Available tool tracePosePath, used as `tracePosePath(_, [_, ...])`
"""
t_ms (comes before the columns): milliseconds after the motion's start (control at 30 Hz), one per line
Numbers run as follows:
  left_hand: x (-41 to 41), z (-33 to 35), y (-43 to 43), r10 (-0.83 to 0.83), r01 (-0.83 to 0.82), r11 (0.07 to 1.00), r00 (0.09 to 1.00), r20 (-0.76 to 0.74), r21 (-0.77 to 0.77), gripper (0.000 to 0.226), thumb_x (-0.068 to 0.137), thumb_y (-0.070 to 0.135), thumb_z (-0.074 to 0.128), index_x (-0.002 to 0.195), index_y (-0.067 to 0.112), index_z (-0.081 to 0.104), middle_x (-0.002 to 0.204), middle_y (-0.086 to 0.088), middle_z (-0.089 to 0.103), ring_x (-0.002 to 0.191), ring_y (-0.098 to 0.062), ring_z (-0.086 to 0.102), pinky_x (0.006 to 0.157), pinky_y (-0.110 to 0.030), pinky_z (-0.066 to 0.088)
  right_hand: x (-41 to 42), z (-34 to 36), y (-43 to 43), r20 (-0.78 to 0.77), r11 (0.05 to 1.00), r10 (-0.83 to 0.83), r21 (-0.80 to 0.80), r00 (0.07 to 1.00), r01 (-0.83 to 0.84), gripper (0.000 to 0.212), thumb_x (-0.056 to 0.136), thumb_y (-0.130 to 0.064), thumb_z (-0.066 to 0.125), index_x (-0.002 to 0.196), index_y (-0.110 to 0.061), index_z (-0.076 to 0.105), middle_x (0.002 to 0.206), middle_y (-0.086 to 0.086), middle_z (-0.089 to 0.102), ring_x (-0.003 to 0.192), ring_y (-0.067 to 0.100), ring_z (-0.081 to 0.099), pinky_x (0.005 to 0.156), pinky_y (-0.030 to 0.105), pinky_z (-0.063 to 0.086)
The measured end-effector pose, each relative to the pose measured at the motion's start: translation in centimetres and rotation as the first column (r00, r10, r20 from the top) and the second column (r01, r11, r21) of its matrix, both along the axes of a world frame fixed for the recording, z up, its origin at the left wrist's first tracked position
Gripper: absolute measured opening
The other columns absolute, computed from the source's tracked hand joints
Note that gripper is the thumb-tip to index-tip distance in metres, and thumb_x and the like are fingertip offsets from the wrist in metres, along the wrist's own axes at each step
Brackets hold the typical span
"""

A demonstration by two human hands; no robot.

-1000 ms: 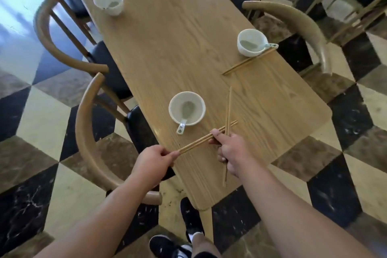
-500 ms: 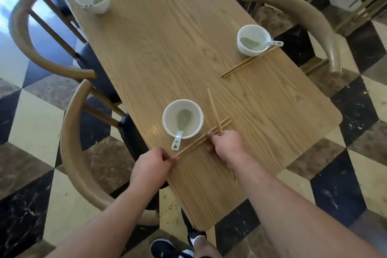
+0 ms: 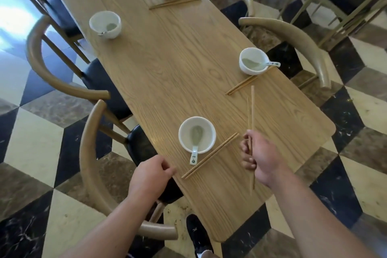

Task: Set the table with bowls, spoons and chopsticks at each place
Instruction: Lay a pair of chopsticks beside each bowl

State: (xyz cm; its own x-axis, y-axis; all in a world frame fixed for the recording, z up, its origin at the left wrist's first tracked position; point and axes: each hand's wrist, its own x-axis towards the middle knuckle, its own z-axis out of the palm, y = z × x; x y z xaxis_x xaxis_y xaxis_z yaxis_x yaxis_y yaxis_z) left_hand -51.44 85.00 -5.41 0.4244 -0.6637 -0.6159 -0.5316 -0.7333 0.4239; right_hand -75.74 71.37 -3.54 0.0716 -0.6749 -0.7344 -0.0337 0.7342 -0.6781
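What my right hand (image 3: 261, 159) grips: the spare chopsticks (image 3: 252, 109), my fingers curled round their middle, the long ends pointing away over the table (image 3: 167, 58) and the short ends sticking out behind my wrist.
Left hand: my left hand (image 3: 150, 176) hangs at the near table edge, fingers loosely curled, with nothing in it.
Near place: the near bowl (image 3: 196, 134) has its spoon (image 3: 194, 153) inside, handle over the rim toward me. The laid pair (image 3: 209, 156) lies slantwise just beside it, lower end close to the edge.
Places done, I judge: three bowls have chopsticks. The far left bowl (image 3: 105, 24) has none beside it, so my pair likely belongs there.
Risk, laid pair: my left hand is near its lower end, and a brush could roll it off the edge.
Risk, my grip: the two sticks sit uneven in my fist, so loosening to square them could drop one.
Risk, the reach: crossing to that bowl passes over the near bowl, where a low forearm could catch the spoon handle.
Risk, right place: my stick tips point toward the right pair (image 3: 240, 85), and a careless swing could knock it askew.
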Motion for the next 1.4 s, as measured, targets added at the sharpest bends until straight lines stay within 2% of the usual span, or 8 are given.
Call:
tracePosePath(67, [2.8, 1.9, 0.4, 0.089, -0.095, 0.989, 0.994, -0.060, -0.111, 0.025, 0.096, 0.052, 0.067, 0.084, 0.030, 0.069, 0.074, 0.004, 0.074, 0.065, -0.012, 0.072, 0.063, -0.038, 0.064, 2.9, 3.3, 0.4, 0.222, 1.000, -0.027, 0.016, 0.975, 0.025, 0.027, 0.105, -0.026, 0.046, 0.081, -0.018, 0.054, 0.064, 0.003, 0.041, 0.042, 0.011, 0.027, 0.037, 0.020, 0.019])
tracePosePath(167, [7.8, 6.0, 0.3, 0.162, -0.230, 0.959, 0.926, -0.342, -0.167, 0.033, 0.100, 0.050, 0.064, 0.086, 0.024, 0.078, 0.072, 0.000, 0.074, 0.062, -0.020, 0.066, 0.065, -0.036, 0.060, 10.5, 6.3, 1.9, 0.378, 0.998, 0.058, -0.050, 0.924, -0.042, 0.033, 0.109, -0.026, 0.043, 0.081, -0.016, 0.056, 0.066, 0.006, 0.044, 0.047, 0.016, 0.040, 0.041, 0.027, 0.036])
tracePosePath(333, [17.8, 12.2, 2.5, -0.058, -0.120, 0.965, 0.774, -0.631, -0.235, 0.028, 0.101, 0.044, 0.066, 0.101, 0.021, 0.083, 0.083, 0.005, 0.080, 0.072, -0.009, 0.067, 0.072, -0.027, 0.056, 26.2, 9.7, 6.6, 0.432, 0.989, 0.125, -0.123, 0.893, -0.079, 0.036, 0.114, -0.029, 0.039, 0.092, -0.013, 0.063, 0.070, 0.008, 0.060, 0.073, 0.027, 0.068, 0.071, 0.040, 0.055])
tracePosePath(533, [31.5, 14.9, 8.2, -0.077, -0.077, 0.963, 0.839, -0.538, -0.258, 0.008, 0.094, 0.022, 0.080, 0.094, 0.014, 0.082, 0.076, 0.003, 0.076, 0.061, 0.000, 0.068, 0.062, -0.014, 0.055, 42.5, 12.0, 13.3, 0.473, 0.988, 0.143, -0.118, 0.869, -0.098, 0.035, 0.114, -0.030, 0.039, 0.104, -0.009, 0.065, 0.077, 0.009, 0.066, 0.087, 0.031, 0.072, 0.088, 0.050, 0.057])
tracePosePath(667, [38.9, 15.3, 10.5, -0.038, -0.108, 0.963, 0.851, -0.524, -0.245, 0.008, 0.093, 0.023, 0.080, 0.096, 0.015, 0.083, 0.088, -0.005, 0.082, 0.076, -0.014, 0.077, 0.073, -0.026, 0.064, 50.1, 13.3, 15.6, 0.429, 0.979, 0.193, -0.141, 0.882, -0.146, 0.038, 0.116, -0.030, 0.037, 0.112, -0.008, 0.068, 0.081, 0.010, 0.070, 0.093, 0.033, 0.072, 0.088, 0.049, 0.059])
tracePosePath(833, [45.1, 15.4, 10.7, -0.056, -0.076, 0.968, 0.866, -0.497, -0.241, 0.008, 0.095, 0.028, 0.079, 0.095, 0.021, 0.083, 0.087, -0.001, 0.081, 0.068, -0.006, 0.075, 0.063, -0.015, 0.057, 55.9, 14.1, 15.8, 0.329, 0.964, 0.250, -0.170, 0.911, -0.203, 0.044, 0.115, -0.034, 0.038, 0.118, -0.005, 0.071, 0.085, 0.010, 0.071, 0.090, 0.030, 0.072, 0.094, 0.049, 0.059])
tracePosePath(1133, [52.6, 15.1, 5.1, -0.102, 0.001, 0.976, 0.884, -0.457, -0.217, 0.010, 0.095, 0.032, 0.077, 0.095, 0.023, 0.082, 0.088, 0.000, 0.082, 0.081, -0.012, 0.079, 0.072, -0.021, 0.062, 61.9, 11.5, 10.2, -0.024, 0.894, 0.362, -0.273, 0.932, -0.355, 0.051, 0.112, -0.050, 0.039, 0.102, -0.023, 0.081, 0.075, -0.003, 0.061, 0.071, 0.017, 0.054, 0.069, 0.035, 0.048])
tracePosePath(1400, [57.6, 13.7, -7.6, -0.162, 0.080, 0.976, 0.883, -0.440, -0.200, 0.008, 0.095, 0.031, 0.077, 0.095, 0.026, 0.082, 0.085, -0.002, 0.081, 0.079, -0.015, 0.078, 0.083, -0.035, 0.066, 65.6, 9.4, -1.7, 0.080, 0.902, 0.317, -0.334, 0.945, -0.274, 0.049, 0.112, -0.047, 0.039, 0.107, -0.015, 0.076, 0.057, -0.001, 0.042, 0.049, 0.011, 0.037, 0.050, 0.026, 0.035])
